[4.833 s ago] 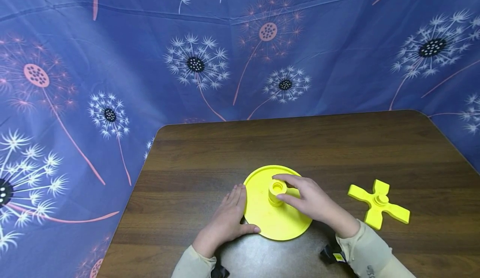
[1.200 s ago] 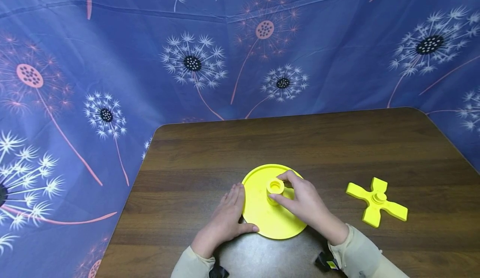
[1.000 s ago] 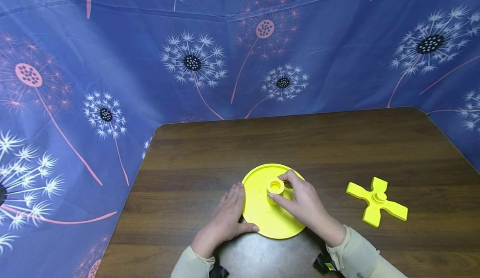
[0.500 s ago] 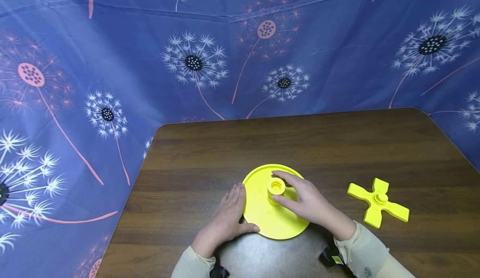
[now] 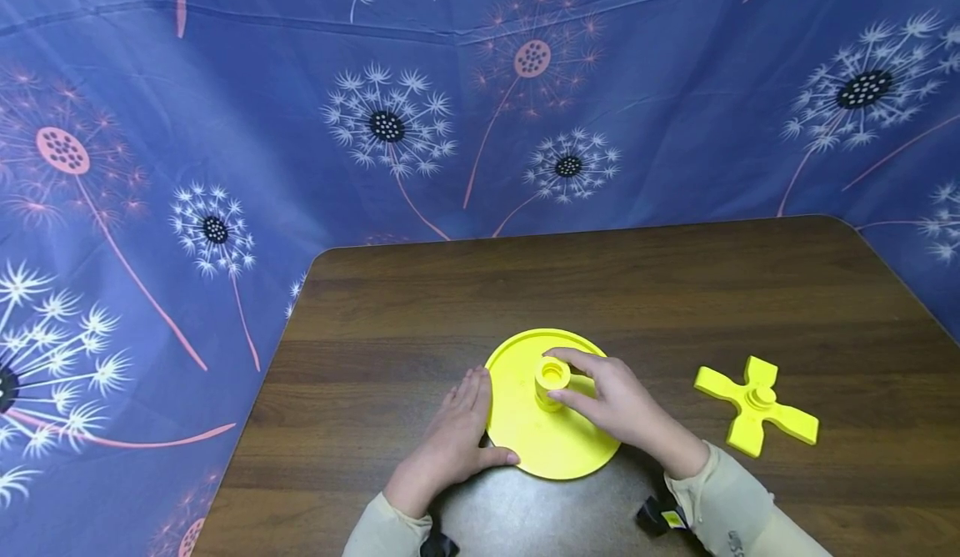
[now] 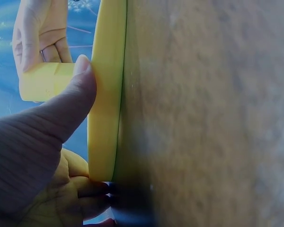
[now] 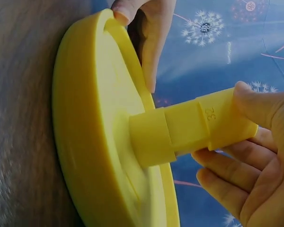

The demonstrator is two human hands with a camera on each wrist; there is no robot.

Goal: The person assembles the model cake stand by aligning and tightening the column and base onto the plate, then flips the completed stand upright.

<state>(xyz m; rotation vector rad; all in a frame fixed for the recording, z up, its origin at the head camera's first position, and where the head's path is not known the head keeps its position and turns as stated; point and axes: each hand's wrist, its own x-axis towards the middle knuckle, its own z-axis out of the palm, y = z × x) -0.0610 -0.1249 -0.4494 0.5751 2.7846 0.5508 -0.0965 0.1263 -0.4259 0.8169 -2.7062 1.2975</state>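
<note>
A yellow round base [image 5: 558,457] with a raised rim lies on the table. From its middle rises a stepped yellow cylinder [image 5: 550,383] with a round hole in its top. The right wrist view shows the number 32 on its upper section. My right hand [image 5: 618,398] pinches that upper section, thumb on the near side and index finger round the far side. My left hand [image 5: 450,444] holds the base's left rim, fingers along the left side and thumb [image 6: 83,75] on the near edge. Its fingertips bend against the rim in the left wrist view.
A yellow four-armed cross piece [image 5: 759,403] with a round stub on top lies to the right, beyond the right forearm. The brown wooden table [image 5: 420,307] ends at a blue dandelion-print cloth [image 5: 637,57] hanging behind it.
My right hand's index finger, bent at the cylinder's right side a second ago, now reaches round its far side, and the wrist has swung slightly right. The left hand and cross piece stay put.
</note>
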